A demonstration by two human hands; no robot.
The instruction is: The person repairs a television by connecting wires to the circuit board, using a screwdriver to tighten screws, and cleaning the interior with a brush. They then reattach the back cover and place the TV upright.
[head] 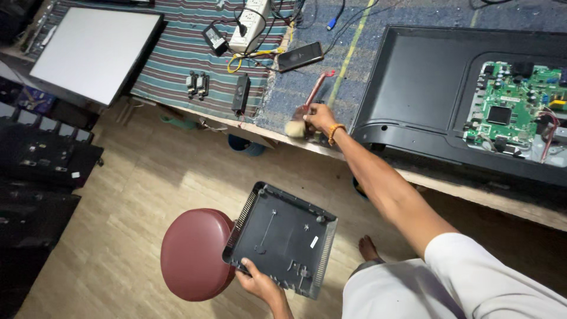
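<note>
Head view: I read the dark plastic cover panel as held low, over the floor and just beside a maroon round stool. Panel is roughly square, turned like a diamond; inner ribbed face up, one corner pointing toward the bench, the opposite corner toward the person. Vent slots run along two edges. The left hand grips it at the near corner, thumb on top, fingers curled under and hidden by the panel, so closed on it.

Up at the bench edge, the right hand is wrapped around a brush. Its reddish handle points up and away across the surface, long axis slightly tilted right; pale bristles sit at the surface edge, left of the fist. Fingers are closed on the handle near the bristle end.

Beyond: a black television back lies flat, its green circuit board exposed, cut off at the right border. A white panel lies at upper left. Small parts on the striped cloth are too small to identify. A bare foot is partly hidden by my arm.
</note>
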